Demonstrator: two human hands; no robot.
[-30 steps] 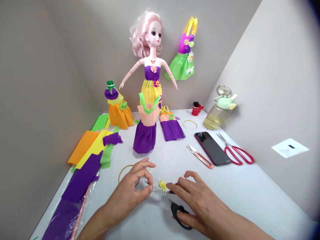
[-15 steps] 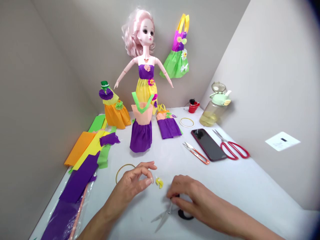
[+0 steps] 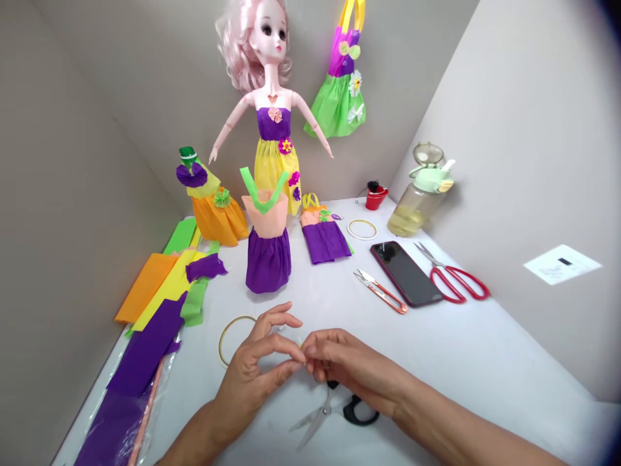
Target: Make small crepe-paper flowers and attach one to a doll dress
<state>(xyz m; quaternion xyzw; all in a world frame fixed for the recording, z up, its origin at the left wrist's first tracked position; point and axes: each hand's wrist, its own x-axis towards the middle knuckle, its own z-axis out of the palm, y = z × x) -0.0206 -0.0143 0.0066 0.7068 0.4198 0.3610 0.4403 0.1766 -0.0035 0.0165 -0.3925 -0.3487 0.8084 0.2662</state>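
My left hand (image 3: 259, 359) has thumb and forefinger brought together in a pinch, its other fingers lifted. Their tips meet the fingertips of my right hand (image 3: 344, 359), which is closed around a small yellow fabric bow. Only a sliver of yellow shows between the fingers; the rest is hidden. Beneath my right hand, black-handled scissors (image 3: 326, 411) lie on the table with blades apart, touched by neither hand as far as I can see. A gold ring-shaped bangle (image 3: 222, 340) lies partly behind my left hand.
Behind the hands stand a purple-and-peach doll dress (image 3: 268, 259) and a doll (image 3: 272, 129). Fabric strips (image 3: 150, 349) line the left side. Orange thread snips (image 3: 383, 294), a phone (image 3: 406, 275), red-handled scissors (image 3: 453, 281) and a bottle (image 3: 417, 200) are at the right.
My right hand has left the black scissors on the table and moved up and left to my left hand. The yellow bow, lying on the table before, is now among the fingers. The view has shifted slightly.
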